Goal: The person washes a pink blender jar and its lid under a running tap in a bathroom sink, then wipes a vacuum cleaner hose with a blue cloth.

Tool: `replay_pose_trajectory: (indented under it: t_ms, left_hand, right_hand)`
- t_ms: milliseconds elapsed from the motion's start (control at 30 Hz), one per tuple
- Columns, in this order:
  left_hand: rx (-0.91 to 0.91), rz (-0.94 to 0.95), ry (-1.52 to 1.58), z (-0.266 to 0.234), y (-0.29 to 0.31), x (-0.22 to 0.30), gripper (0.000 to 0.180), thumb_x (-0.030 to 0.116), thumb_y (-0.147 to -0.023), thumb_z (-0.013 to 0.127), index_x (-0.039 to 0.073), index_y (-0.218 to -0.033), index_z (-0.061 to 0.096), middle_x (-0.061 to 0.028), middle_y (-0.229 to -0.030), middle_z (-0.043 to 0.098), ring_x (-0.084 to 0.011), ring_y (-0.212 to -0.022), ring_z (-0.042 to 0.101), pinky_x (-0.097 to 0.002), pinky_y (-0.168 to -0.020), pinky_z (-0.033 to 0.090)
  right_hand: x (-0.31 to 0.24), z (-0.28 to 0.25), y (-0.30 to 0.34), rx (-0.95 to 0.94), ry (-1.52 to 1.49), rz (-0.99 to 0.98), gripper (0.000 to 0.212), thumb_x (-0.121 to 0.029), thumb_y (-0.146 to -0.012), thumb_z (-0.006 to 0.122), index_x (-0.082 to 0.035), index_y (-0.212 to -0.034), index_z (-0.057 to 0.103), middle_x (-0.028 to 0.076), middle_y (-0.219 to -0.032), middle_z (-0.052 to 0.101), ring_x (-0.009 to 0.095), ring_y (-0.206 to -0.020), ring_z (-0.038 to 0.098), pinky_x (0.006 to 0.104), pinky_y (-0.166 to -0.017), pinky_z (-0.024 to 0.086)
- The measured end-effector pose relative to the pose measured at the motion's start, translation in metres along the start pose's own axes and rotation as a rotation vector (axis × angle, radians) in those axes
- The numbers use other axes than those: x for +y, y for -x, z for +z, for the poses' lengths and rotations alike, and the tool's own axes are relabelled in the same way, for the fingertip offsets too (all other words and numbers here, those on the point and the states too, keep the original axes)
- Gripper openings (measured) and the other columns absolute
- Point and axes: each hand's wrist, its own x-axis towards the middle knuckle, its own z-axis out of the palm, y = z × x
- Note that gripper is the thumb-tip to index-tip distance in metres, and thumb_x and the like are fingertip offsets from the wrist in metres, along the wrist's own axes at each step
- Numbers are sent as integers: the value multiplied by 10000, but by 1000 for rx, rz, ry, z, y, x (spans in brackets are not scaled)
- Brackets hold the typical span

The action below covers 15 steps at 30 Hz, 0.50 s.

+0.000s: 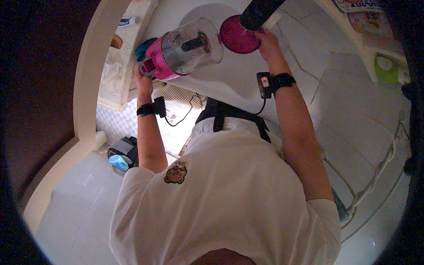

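My left hand (142, 79) is closed round the pink base of a clear plastic canister (191, 47), which looks like a vacuum cleaner dust cup. The cup lies tilted on its side, its open clear end toward the right, with a dark part visible inside. My right hand (268, 45) grips the rim of a round magenta piece with a black cylinder, which looks like the cup's filter (240, 37). Cup and filter are held apart above a white basin (229, 84). The black cylinder points up to the right.
A pale counter (115, 86) with a white and blue tube (129, 21) runs along the left. A dark bin-like object with a light blue piece (119, 161) stands on the floor at lower left. Pale twisted cords (375, 181) hang at the right, below a shelf with packages (371, 24).
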Motion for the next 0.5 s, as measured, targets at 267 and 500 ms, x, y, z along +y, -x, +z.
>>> replay_pose_trajectory:
  t_ms: [267, 500]
  left_hand:
    - [12, -30, 7, -7, -1, -10, 547, -2, -868, 612, 71, -1362, 388, -97, -1206, 577, -195, -1010, 607, -328, -809, 545]
    - [-9, 15, 22, -14, -6, -20, 545, -17, -869, 597, 91, -1360, 388, -100, -1225, 568, -209, -1051, 586, -350, -877, 516]
  right_hand:
    - [1, -22, 6, -120, -3, 68, 407, -119, -838, 636, -40, -1229, 553, 79, -1132, 635, 229, -1003, 611, 351, -895, 483]
    - [-9, -33, 4, -163, 184, 36, 404, -238, -898, 632, -32, -1240, 569, 72, -1139, 635, 191, -1010, 608, 342, -895, 481]
